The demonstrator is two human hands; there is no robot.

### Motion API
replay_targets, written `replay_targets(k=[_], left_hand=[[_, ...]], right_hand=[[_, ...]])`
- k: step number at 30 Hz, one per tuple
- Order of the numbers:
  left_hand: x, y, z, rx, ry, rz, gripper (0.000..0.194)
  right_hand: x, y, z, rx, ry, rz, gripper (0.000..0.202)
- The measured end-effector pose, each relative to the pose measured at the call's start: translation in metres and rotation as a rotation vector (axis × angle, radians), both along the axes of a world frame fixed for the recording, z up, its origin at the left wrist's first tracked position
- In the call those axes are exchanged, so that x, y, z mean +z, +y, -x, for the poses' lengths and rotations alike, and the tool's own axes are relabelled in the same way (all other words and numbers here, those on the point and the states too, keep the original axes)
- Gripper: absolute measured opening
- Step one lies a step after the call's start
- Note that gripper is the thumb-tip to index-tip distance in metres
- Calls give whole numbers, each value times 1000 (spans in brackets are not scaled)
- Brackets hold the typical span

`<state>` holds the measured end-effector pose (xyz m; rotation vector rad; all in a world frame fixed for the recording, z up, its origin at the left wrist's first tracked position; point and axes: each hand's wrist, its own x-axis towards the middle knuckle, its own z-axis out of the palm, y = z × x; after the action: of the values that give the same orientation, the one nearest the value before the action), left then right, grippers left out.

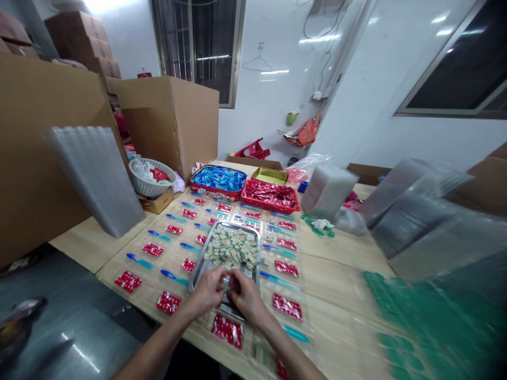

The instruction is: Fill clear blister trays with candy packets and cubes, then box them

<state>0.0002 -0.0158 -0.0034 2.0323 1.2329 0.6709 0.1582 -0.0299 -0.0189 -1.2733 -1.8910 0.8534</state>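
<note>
My left hand point(213, 286) and my right hand point(244, 293) meet over the near end of a metal tray point(192, 281). Fingers on both are curled in a pinch, and whatever lies between them is hidden. A heap of small beige-and-green pieces point(232, 247) fills the tray's far part. Around it, red patterned packets point(287, 306) and blue plastic sticks with pointed ends point(168, 274) lie in rows in clear plastic trays. One packet point(227, 330) is just below my wrists.
Farther back stand a tin of blue sticks point(219, 178) and a red basket of red packets point(270, 195). Clear plastic stacks are at left point(99, 179) and right point(328, 190). Green round-shaped sheets point(428, 316) cover the right side. Large cardboard boxes point(194, 121) rise behind.
</note>
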Motion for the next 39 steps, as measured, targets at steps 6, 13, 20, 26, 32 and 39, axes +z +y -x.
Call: replay_targets(k=[6, 13, 20, 26, 32, 39], left_hand=[[5, -3, -2, 8, 25, 22, 33], [-2, -3, -1, -6, 30, -34, 37], [-9, -2, -2, 39, 0, 21, 51], [-24, 6, 0, 66, -33, 56, 59], [-32, 11, 0, 68, -69, 84, 55], [-37, 20, 8, 75, -126, 134, 68]], right_hand=[[-1, 0, 0, -57, -37, -21, 43], [1, 1, 1, -24, 13, -16, 39], [13, -5, -2, 16, -37, -55, 43], [20, -6, 1, 130, -306, -247, 32], [17, 0, 2, 190, -408, -295, 31], [24, 54, -25, 67, 12, 62, 21]])
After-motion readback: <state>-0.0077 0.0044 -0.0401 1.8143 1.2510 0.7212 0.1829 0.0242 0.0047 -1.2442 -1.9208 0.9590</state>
